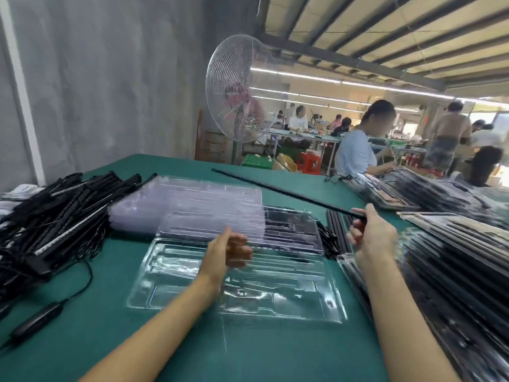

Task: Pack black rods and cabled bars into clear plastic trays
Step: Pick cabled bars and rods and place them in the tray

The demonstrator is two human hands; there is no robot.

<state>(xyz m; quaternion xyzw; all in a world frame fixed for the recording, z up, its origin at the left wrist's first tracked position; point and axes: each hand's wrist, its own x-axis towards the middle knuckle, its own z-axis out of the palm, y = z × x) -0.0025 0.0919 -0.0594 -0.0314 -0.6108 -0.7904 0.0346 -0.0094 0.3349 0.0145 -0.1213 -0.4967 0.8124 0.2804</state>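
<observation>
This tray's barely started: the right hand (371, 234) grips a black rod (275, 190) in the air over the open tray (143, 296), which looks empty. The left hand (231, 250) is curled at the lid (289, 235) (can't tell if it's holding it), and plenty of bars (63, 216) sit unpacked.

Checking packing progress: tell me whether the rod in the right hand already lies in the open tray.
No, the right hand grips the black rod raised above the table, outside the tray.

Grey wall (110, 78) on the left, a big white cage fan (234, 92) beside it. Overhead, dark ceiling beams (385, 28) and long strip lights (344, 83) glowing. Green-topped table (68, 340) up front, seated workers (355, 153) at benches beyond, red stool (311, 162) between.
</observation>
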